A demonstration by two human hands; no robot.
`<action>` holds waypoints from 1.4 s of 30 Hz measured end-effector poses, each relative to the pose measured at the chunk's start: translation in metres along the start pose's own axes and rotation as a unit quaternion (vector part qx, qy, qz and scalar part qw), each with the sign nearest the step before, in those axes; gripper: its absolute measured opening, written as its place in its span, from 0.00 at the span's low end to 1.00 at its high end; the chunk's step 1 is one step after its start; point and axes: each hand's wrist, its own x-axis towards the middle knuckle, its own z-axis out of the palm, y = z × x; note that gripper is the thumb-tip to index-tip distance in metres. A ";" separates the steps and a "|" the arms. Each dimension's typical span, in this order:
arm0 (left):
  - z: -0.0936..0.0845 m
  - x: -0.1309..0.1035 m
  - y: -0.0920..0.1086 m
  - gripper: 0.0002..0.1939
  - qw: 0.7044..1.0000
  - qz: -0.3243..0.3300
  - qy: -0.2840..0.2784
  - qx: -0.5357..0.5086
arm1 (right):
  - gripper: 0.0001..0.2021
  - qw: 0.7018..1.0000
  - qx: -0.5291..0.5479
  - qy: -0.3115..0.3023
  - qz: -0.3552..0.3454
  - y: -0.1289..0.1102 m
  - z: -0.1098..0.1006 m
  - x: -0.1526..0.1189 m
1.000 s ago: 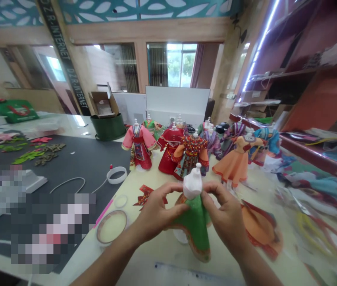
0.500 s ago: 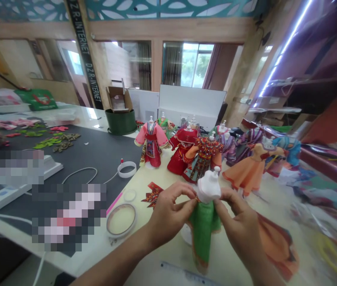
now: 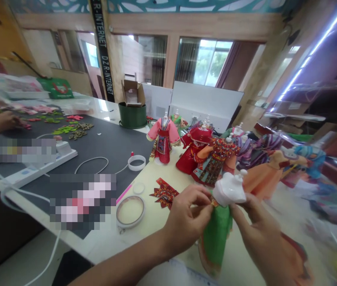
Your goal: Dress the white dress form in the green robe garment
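Note:
A small white dress form (image 3: 229, 189) stands in front of me, tilted a little to the right. Green cloth with an orange edge (image 3: 218, 232) hangs from its waist. My left hand (image 3: 190, 214) pinches the cloth's top edge at the left of the waist. On the other side my right hand (image 3: 259, 226) has thumb and fingers closed at the waist, partly behind the form; what lies between them is hidden. Left of my left hand lies a red pointed collar piece (image 3: 164, 194). An orange cloth piece (image 3: 297, 254) lies beyond my right wrist, blurred.
Several dressed miniature forms stand behind, among them a pink robe (image 3: 164, 137) and a red dress (image 3: 196, 149). A tape roll (image 3: 130, 211) lies at left. A white power strip (image 3: 41, 167) with cables crosses the dark mat. Another person's hand (image 3: 3, 121) is at far left.
The view has swung left, so everything sits further right. Both hands stay at the form's waist, and the form leans more. The other person's hand shows more fully.

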 end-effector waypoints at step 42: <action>-0.012 0.014 0.038 0.06 0.919 0.083 -0.192 0.333 | 0.13 0.993 -0.103 -0.011 -0.048 -0.011 -0.004 0.004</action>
